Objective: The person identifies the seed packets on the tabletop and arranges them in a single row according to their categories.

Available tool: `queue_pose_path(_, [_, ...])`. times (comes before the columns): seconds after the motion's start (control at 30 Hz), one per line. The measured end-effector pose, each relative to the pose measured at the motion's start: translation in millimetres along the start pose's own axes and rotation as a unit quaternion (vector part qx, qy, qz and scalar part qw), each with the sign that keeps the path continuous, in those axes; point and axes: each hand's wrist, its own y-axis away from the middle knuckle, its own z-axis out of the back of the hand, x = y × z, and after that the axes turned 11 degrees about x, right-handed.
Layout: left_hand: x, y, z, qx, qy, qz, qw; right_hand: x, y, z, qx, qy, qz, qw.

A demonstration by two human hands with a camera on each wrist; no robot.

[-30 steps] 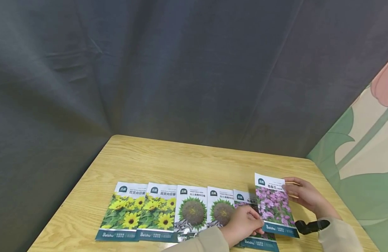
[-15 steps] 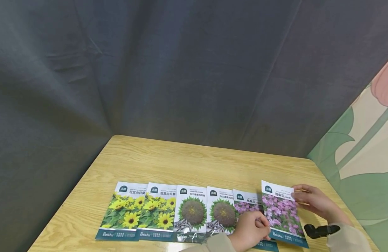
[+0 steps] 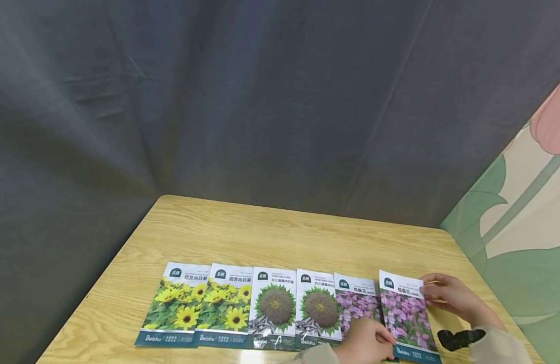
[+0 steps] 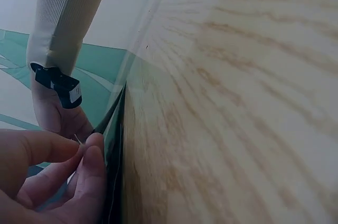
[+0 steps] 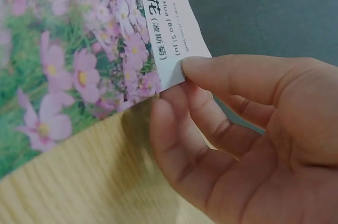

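A pink-flowered seed packet (image 3: 408, 318) is held at the right end of a row of packets. My right hand (image 3: 453, 298) pinches its upper right edge, thumb on the printed face and fingers behind, as the right wrist view shows. At its lower left corner, the thumb and finger of my left hand (image 3: 366, 341) pinch the edge. Beneath the left hand, a matching pink-flowered packet (image 3: 358, 306) lies on the table, its lower part covered. Seen from the left wrist, the held packet (image 4: 113, 171) is nearly edge-on.
Leftward along the wooden table (image 3: 280, 230) lie two sunflower-head packets (image 3: 273, 306) (image 3: 319, 307) and two yellow-flower packets (image 3: 174, 303) (image 3: 226, 303), their edges overlapping. A dark curtain (image 3: 280, 111) hangs behind. Floral-patterned fabric (image 3: 525, 217) borders the right side.
The held packet has moved right and come down toward the table, both hands moving with it. More of the matching pink packet beneath now shows.
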Motion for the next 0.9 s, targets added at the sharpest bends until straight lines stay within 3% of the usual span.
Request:
queue_pose_path(0.53, [1.6,-2.4,-0.7,0.016,-0.071,0.014,0.9972,-4.7,-14.6,-17.9,-0.097,0.086,-0.057,0.990])
queue_pose_path(0.9, [-1.4,-1.3,-1.5,0.024,-0.089,0.030,0.9953,-3.2,-19.2,-25.1,-0.124,0.159,-0.042,0.979])
